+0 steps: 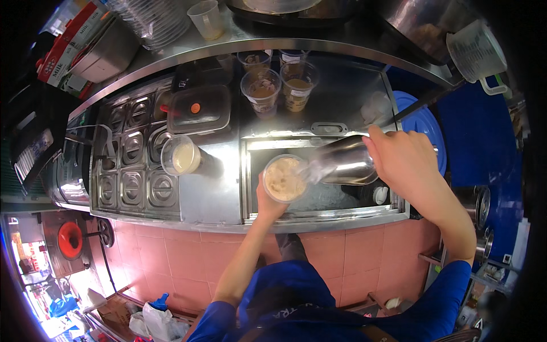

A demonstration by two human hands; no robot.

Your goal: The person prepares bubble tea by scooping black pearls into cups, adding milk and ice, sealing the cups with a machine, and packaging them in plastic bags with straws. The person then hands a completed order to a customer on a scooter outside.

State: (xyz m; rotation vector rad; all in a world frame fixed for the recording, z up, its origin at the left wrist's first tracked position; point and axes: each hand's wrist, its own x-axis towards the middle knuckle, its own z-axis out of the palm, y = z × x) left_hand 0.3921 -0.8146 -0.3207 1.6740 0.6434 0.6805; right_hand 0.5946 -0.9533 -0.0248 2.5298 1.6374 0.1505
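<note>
My left hand [270, 204] is wrapped around a clear plastic cup [285, 178] with a light brown drink in it, over the ice bin [331, 197]. In my right hand [401, 158] is a shiny metal ice scoop [348, 160], tilted with its mouth at the cup's rim. Ice, blurred by motion, spills from it towards the drink. Left of my left hand, another clear cup [181, 154] with a pale liquid stands on the steel counter [209, 201]. Behind the ice bin are several cups, including one with a brown drink [261, 92] and one bearing a label [298, 87].
Lidded steel containers [162, 188] fill the counter's left part, with a lidded plastic box [205, 113] behind them. A steel shelf [273, 45] crosses above the back, holding a measuring jug [476, 53] and milk cartons [64, 55]. A blue round lid [416, 124] is at right.
</note>
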